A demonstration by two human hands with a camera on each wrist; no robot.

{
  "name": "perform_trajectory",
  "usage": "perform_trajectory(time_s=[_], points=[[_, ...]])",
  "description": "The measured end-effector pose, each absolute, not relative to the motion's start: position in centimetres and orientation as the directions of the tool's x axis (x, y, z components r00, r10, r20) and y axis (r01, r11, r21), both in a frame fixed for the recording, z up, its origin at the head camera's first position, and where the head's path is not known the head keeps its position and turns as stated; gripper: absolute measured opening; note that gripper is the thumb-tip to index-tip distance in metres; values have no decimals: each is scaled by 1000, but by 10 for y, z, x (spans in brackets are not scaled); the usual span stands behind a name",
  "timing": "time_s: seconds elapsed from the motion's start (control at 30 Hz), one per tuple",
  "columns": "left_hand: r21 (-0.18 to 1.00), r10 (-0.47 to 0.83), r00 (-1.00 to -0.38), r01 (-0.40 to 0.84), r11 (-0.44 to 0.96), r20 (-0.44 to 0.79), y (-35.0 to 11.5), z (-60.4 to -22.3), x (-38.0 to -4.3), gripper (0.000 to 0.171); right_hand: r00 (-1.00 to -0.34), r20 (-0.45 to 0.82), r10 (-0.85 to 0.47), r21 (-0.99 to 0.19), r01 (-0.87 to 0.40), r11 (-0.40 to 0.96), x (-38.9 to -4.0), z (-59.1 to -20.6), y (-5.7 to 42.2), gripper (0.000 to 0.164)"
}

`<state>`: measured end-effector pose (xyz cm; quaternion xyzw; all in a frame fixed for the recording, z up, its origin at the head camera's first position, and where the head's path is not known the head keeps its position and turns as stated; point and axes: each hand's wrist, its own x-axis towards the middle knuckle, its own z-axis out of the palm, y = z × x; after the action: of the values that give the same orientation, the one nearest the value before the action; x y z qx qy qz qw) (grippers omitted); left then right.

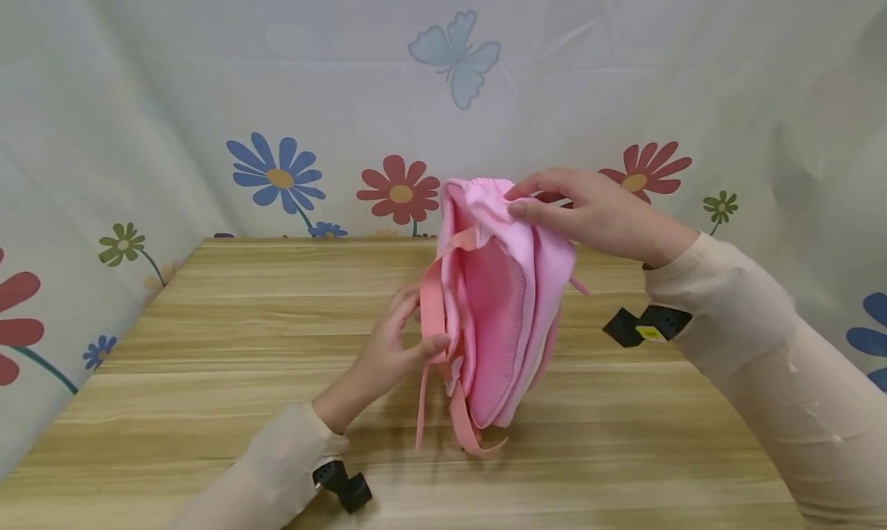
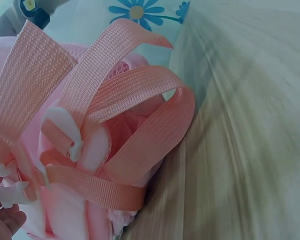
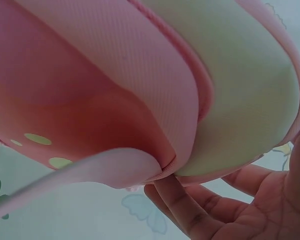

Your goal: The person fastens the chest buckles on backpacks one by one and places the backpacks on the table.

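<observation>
A small pink backpack (image 1: 547, 260) stands on the wooden table, its main pocket gaping toward the head camera. At the top edge, my right hand (image 1: 589, 210) pinches the pink fabric between thumb and fingers. My left hand (image 1: 388, 353) grips the strap side, thumb in front on the salmon-coloured strap (image 1: 433, 314) and fingers behind. In the left wrist view, loose webbing straps (image 2: 140, 160) loop over the back, and the fingertips are by a white plastic buckle (image 2: 15, 195). The right wrist view shows the bag's outer side, with a pale panel (image 3: 250, 95) and a pink flap (image 3: 115, 162).
The wooden table (image 1: 277, 306) spreads around the bag. Behind it hangs a white cloth (image 1: 333, 68) printed with flowers and a butterfly. Black wrist cameras (image 1: 346, 488) are strapped over the sleeves.
</observation>
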<state>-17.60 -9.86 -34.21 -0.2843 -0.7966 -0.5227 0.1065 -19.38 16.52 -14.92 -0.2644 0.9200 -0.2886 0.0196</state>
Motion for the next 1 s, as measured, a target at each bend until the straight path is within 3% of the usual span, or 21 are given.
perform_trajectory(time_s=[0.53, 0.77, 1.0], points=[[772, 331, -824, 555, 311, 459, -83, -348, -177, 76, -881, 185, -436, -632, -446, 634, -190, -168, 194, 35], [738, 331, -813, 577, 350, 479, -76, -347, -178, 94, -898, 195, -396, -648, -420, 635, -188, -174, 204, 34], [728, 348, -807, 584, 359, 476, -72, -345, -177, 93, -904, 217, -367, -674, -411, 614, -186, -181, 214, 33]])
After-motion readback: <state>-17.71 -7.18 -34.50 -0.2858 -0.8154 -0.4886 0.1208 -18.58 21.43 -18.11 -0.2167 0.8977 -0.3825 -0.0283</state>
